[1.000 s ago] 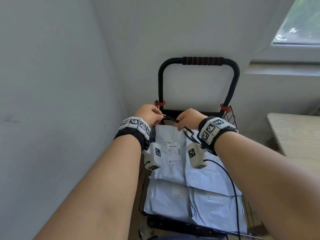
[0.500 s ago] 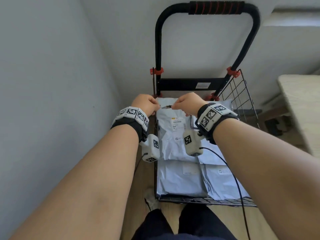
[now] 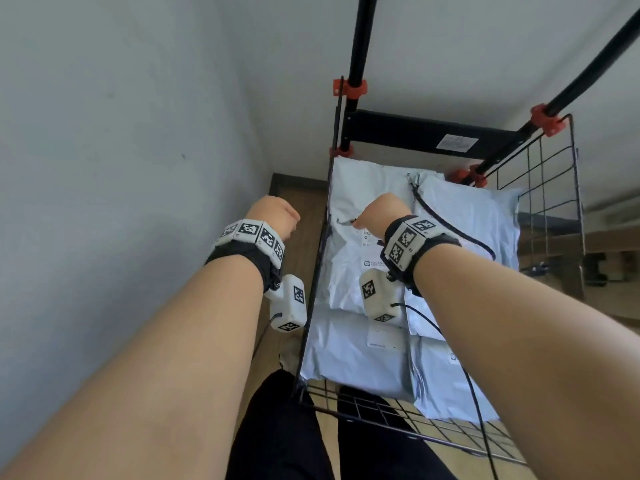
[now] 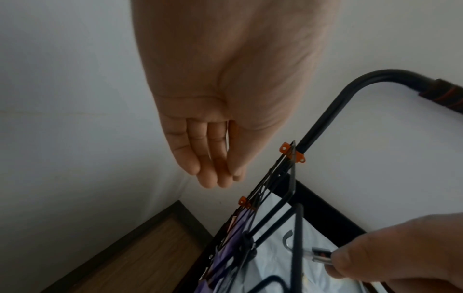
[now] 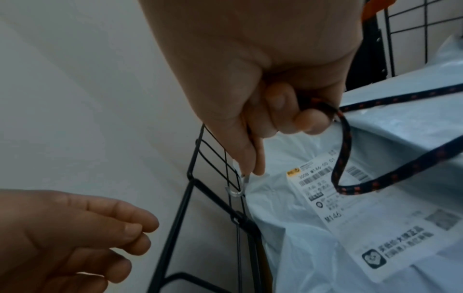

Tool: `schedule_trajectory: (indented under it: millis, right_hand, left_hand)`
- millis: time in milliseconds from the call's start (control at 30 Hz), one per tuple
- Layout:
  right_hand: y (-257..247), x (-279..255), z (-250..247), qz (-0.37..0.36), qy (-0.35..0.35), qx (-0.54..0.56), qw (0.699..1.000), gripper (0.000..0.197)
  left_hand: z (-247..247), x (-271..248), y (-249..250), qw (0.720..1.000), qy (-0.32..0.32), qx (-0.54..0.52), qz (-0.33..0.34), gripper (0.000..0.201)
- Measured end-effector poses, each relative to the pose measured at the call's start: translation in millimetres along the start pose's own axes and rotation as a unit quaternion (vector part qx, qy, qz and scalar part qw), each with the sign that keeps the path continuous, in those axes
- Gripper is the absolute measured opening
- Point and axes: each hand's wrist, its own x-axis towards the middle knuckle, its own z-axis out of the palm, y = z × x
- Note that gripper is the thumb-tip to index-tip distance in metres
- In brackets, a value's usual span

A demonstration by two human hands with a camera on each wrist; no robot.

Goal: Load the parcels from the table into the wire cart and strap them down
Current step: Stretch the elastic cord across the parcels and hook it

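Several pale blue parcels (image 3: 363, 188) lie flat in the black wire cart (image 3: 318, 271). My right hand (image 3: 367, 216) pinches the metal hook (image 3: 343, 221) of a black bungee cord (image 3: 450, 226) flecked with orange. In the right wrist view the hook (image 5: 236, 191) sits against the wire grid (image 5: 195, 198) of the cart's left side, and the cord (image 5: 343, 154) loops over a labelled parcel (image 5: 325, 247). The cord's other hooked end (image 3: 412, 178) lies loose on the parcels. My left hand (image 3: 277, 214) hovers outside the left grid, fingers relaxed (image 4: 213, 174), holding nothing.
A pale wall (image 3: 104, 133) stands close along the cart's left side, above wooden floor (image 3: 294, 209). The cart's black handle posts (image 3: 356, 46) rise at the back, and its right wire side (image 3: 540, 188) stands upright. My dark-trousered legs (image 3: 294, 427) are at the cart's near edge.
My left hand has let go of the hook and moved left, outside the cart. My right hand has carried the hook toward the left wire side. My view has tilted down.
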Motion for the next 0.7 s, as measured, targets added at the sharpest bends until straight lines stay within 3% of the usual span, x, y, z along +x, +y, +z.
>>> schedule_trajectory:
  millis: [200,333,467,700]
  right_hand:
    - [-9.4,31.8,19.3,0.002,0.027,-0.010,1.000,0.035]
    - [-14.1,49.9,31.6,0.007,0.043,0.065,0.997,0.011]
    - [-19.8,60.7,43.4,0.007,0.047,0.081,0.996,0.032]
    - [-33.4,72.2,51.6,0.013,0.038,0.022,0.999,0.024]
  left_hand:
    - [6.7,27.8,-15.0,0.999,-0.037,0.031,0.009,0.023]
    - [9.4,52.0,-22.0,0.998,-0.047,0.043,0.023,0.021]
    - [13.8,72.3,-29.5,0.995,-0.074,0.054,0.034,0.021]
    - [27.4,99.2,-32.0,0.989,-0.104,0.088,0.051,0.023]
